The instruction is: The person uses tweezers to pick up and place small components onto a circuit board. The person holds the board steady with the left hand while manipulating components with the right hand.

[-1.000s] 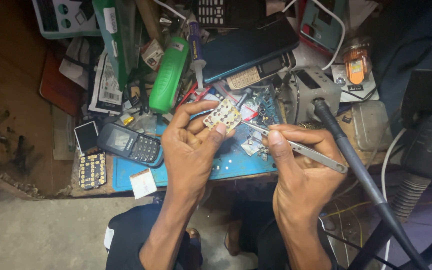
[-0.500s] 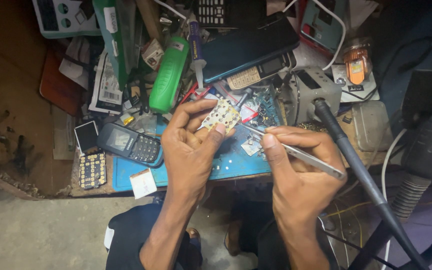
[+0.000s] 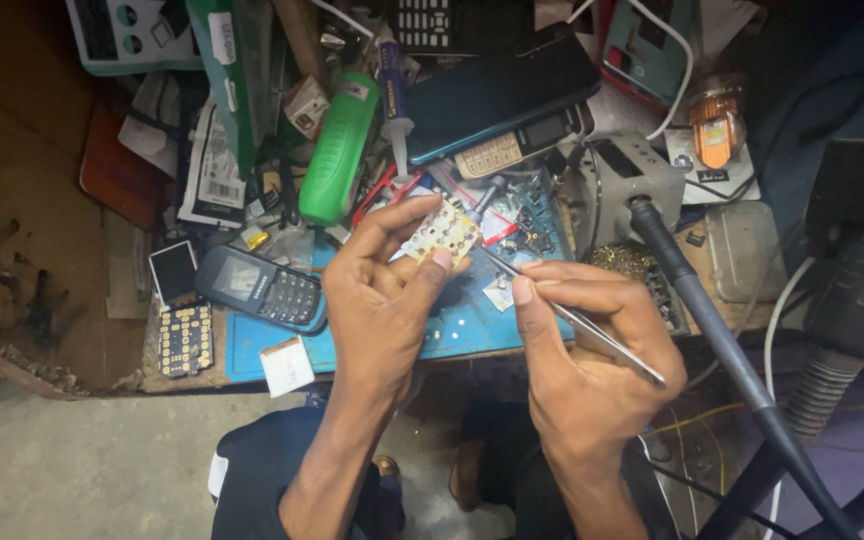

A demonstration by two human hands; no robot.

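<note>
My left hand (image 3: 382, 295) pinches a small pale keypad sheet (image 3: 444, 231) with rows of round contacts, holding it tilted above the blue work mat (image 3: 462, 325). My right hand (image 3: 592, 350) grips a pair of metal tweezers (image 3: 572, 315); their tip points up-left and ends just below the sheet's right edge, near my left fingertips. Both hands hover over the mat's middle, close together.
A dark keypad phone (image 3: 262, 288) lies left of my hand, with a loose keypad board (image 3: 184, 338) and a small white card (image 3: 286, 365) nearby. A green tube (image 3: 337, 150), a dark tablet (image 3: 497, 90), a soldering handle (image 3: 712, 320) and cables crowd the bench.
Both hands have shifted slightly. The keypad sheet has dropped a little and tilted, and the tweezers' tip has stayed close to its lower right edge.
</note>
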